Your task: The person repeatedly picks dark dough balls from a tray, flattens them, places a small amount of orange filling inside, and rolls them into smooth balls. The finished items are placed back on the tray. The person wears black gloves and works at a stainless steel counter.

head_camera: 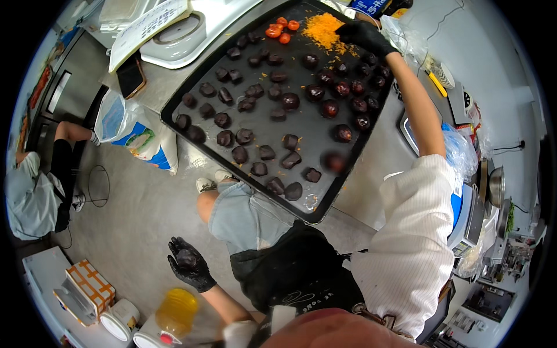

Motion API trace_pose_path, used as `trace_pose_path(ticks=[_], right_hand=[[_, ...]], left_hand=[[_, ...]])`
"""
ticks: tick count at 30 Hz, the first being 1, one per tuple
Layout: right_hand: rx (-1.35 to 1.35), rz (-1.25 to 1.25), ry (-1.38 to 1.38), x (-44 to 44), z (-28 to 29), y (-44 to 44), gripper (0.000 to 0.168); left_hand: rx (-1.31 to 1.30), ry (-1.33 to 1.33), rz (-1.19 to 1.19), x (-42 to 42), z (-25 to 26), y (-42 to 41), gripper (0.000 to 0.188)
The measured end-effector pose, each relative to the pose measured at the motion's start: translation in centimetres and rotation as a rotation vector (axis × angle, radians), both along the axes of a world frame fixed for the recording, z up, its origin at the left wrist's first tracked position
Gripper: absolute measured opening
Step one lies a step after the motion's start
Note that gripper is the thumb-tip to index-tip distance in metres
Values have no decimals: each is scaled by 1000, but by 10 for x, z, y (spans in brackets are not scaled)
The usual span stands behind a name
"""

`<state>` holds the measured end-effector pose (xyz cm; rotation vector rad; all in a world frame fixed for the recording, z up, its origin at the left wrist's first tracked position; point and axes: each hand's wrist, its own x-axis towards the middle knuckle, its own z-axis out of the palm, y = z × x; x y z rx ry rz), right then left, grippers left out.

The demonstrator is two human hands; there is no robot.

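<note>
A black baking tray (243,169) lies before me on a metal worktop. Dark chunks of filling (224,138) cover its left and near parts, and glossy dark round balls (314,92) fill the right. One reddish ball (335,162) near the right rim looks blurred. At the far end sit several orange-red yolk-like balls (274,30) beside a heap of orange shreds (322,31). My right hand (365,37), black-gloved, reaches into the heap's right side; its fingertips are partly hidden. Away from the tray, my left hand (191,267), also gloved, cradles a dark lump (186,258) in its palm.
Left of the tray are a phone (130,76), a white lidded container (176,39) and an open sack (139,135). A scale (470,222) and a yellow-handled knife (436,83) lie to the right. An oil jug (176,313) stands lower left. Another person (39,191) sits at far left.
</note>
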<state>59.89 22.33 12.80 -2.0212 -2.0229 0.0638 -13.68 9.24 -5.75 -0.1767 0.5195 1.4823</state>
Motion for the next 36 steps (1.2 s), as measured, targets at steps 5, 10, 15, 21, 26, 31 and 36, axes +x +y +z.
trace_pose_path(ticks=[5, 10, 15, 21, 26, 31, 36], right_hand=[[22, -211, -109, -37, -12, 17, 38], [-36, -209, -238, -28, -34, 36, 37], [26, -171, -130, -30, -34, 32, 32], [-57, -199, -155, -33, -23, 29, 31], [125, -237, 50, -21, -2, 13, 37], [117, -137, 748, -49, 18, -10, 40], [-26, -66, 84, -30, -1, -8, 37]], left_hand=[[-43, 34, -64, 21, 7, 3, 41], [-84, 35, -22, 34, 23, -9, 39], [-70, 71, -1, 32, 21, -14, 38], [-66, 45, -48, 44, 32, -6, 38], [-60, -9, -59, 43, 34, -4, 39], [48, 10, -72, 65, 74, 13, 36], [323, -42, -277, 107, 129, 44, 33]])
